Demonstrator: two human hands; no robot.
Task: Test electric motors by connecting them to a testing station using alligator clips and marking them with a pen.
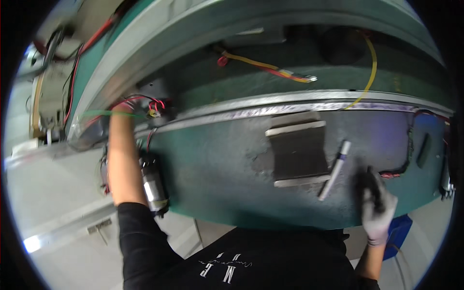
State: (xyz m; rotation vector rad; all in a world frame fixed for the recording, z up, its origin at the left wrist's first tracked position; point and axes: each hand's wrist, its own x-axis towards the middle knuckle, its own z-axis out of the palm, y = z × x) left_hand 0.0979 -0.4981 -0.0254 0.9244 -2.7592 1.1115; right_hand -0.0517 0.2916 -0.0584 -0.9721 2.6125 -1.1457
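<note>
My left hand (124,105) reaches to the far left of the bench, beside a dark block-like device (162,92) with red and black wires (155,103). Its fingers are mostly hidden and blurred. On the right, my right hand (379,212), in a white glove, is above the near part of the bench. A dark elongated thing (373,188) shows at its fingers, too blurred to name. To the left of that hand lies a white marker-like stick (335,170), slanted beside a dark rectangular pad (299,153) with pale strips along two edges.
Beneath my left forearm lies a black and silver cylindrical motor (153,186). A metal rail (232,115) crosses the green bench (208,188). Behind it lie red and yellow leads (270,67) and a yellow cable (373,63). A twisted wire bundle (408,154) and a blue bin (399,232) are right.
</note>
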